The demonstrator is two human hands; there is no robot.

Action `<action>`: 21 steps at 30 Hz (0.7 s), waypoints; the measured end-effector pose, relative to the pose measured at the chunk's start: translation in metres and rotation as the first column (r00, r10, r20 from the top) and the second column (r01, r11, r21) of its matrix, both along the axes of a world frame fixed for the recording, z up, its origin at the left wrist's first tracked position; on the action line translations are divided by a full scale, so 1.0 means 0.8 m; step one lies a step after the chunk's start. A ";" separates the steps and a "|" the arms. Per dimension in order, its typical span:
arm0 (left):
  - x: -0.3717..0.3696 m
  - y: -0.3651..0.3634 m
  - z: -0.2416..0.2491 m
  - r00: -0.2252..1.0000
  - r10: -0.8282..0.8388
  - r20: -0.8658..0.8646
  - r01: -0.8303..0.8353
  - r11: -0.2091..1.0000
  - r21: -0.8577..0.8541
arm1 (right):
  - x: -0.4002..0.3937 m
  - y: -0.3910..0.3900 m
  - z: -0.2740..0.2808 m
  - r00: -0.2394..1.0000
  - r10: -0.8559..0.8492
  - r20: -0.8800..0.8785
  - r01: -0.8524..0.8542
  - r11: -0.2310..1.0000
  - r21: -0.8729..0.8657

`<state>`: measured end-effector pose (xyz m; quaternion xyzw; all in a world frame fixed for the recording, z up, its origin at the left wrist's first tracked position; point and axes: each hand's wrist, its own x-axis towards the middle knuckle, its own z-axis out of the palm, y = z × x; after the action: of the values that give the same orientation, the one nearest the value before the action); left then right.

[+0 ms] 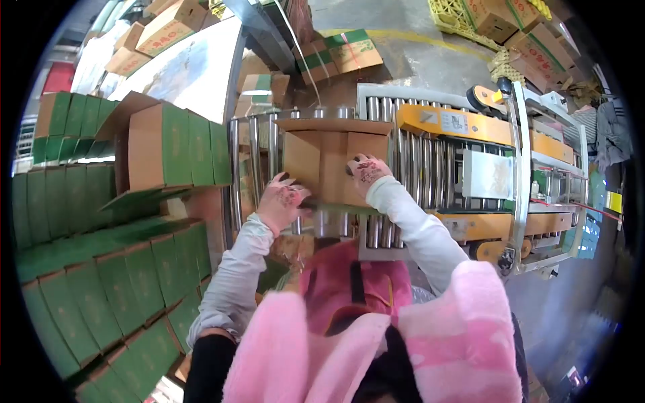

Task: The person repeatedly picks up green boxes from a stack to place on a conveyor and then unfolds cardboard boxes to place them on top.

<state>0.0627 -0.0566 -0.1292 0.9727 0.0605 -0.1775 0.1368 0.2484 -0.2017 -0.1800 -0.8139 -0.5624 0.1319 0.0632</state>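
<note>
A brown cardboard box sits on the metal rollers in front of me. Its two side flaps lie folded inward with a strip between them, and the far flap stands up along the back edge. My left hand grips the near left corner of the box, fingers bent over its edge. On the right flap, my right hand presses down with curled fingers, holding that side. Both hands bear a dark printed pattern on the back. What the box contains is hidden.
Right of the box, the roller conveyor runs into a machine with yellow side guides and a metal frame. Stacked green cartons fill the left, beside an open green carton. Another carton lies on the floor beyond.
</note>
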 end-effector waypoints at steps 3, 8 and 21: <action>0.050 0.011 0.008 0.978 0.041 0.205 -0.082 0.978 0.192 | 0.006 0.053 0.103 0.996 -0.075 -0.039 0.083 0.954 0.287; 0.023 0.009 -0.141 0.413 0.837 0.359 -0.472 0.533 -0.702 | 0.036 0.118 0.055 0.982 0.035 0.185 -0.077 0.972 0.222; 0.013 -0.159 -0.094 0.420 0.906 -0.056 -0.402 0.131 -0.906 | -0.039 -0.107 -0.007 0.997 -0.046 0.061 0.028 0.963 0.270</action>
<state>0.0732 -0.1840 -0.2040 0.6386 0.3759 0.1734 0.6486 0.2170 -0.2872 -0.1852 -0.8122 -0.5614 0.0261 0.1568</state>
